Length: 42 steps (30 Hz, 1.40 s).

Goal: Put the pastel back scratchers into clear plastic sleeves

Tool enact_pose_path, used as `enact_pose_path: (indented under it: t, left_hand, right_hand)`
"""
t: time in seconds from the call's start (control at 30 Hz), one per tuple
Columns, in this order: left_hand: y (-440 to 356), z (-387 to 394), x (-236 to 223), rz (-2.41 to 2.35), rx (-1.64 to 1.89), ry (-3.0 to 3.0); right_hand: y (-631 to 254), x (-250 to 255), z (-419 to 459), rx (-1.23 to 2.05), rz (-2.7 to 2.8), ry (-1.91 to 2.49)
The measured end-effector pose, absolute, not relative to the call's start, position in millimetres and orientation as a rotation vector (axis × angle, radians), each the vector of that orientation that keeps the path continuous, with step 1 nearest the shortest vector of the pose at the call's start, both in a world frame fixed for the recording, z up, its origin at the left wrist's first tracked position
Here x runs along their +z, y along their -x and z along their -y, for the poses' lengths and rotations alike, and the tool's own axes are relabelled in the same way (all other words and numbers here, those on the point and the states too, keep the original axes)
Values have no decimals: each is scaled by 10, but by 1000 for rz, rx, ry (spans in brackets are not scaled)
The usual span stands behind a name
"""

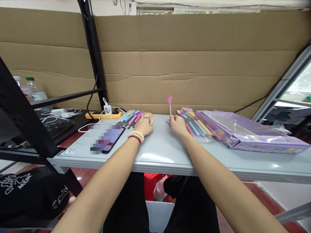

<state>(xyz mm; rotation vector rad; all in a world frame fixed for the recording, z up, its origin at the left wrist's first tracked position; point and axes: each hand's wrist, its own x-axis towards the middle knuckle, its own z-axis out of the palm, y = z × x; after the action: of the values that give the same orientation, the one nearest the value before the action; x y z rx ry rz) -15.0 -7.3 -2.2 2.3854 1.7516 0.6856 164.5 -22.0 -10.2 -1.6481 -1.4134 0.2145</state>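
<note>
My left hand [143, 127], wearing bracelets, is closed at the right end of a row of back scratchers with blue, purple, pink and yellow claw heads [136, 116]. A short yellow handle [152, 121] sticks out past its fingers; most of that piece is hidden. My right hand [177, 124] grips a pink back scratcher [169, 101] upright by its lower part, claw end up. Just right of it, more back scratchers with pink, blue and yellow handles [196, 127] lie side by side, some on clear plastic wrap.
A purple box [255, 144] with plastic film on it fills the table's right side. At the left lie a phone [113, 140] and a yellow power strip [97, 115] with a white charger [107, 108]. A cardboard wall [184, 61] stands behind; a black shelf post [93, 55] rises at left.
</note>
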Motion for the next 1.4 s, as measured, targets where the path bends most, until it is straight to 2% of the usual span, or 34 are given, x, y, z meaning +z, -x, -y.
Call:
enact_pose_path:
  t: [0.13, 0.33, 0.43, 0.67, 0.8, 0.93, 1.07, 1.4]
  left_hand:
    - [157, 59, -23, -1751, 700, -2337]
    - [165, 40, -29, -1727, 743, -2322]
    - [185, 41, -12, -1770, 813, -2233]
    - [258, -54, 7, -1842, 1306, -1882]
    - [299, -119, 30, -1867, 1440, -1690]
    - [344, -138, 52, -1891, 1318, -1628]
    - [352, -93, 41, -1899, 1080, -1859]
    - [344, 2, 24, -2007, 815, -2094]
  right_hand:
    - [-1722, -67, 199, 550, 1125, 1234]
    - [-1712, -49, 239, 841, 1085, 1076]
    - [-1689, -34, 256, 900, 1047, 1028]
    - [-1691, 4, 277, 955, 1017, 1027]
    - [-1677, 19, 296, 1001, 1038, 985]
    - [-1658, 38, 325, 1041, 1057, 994]
    - [-1652, 52, 347, 1026, 1111, 1025]
    - [-1661, 12, 328, 1042, 1138, 955]
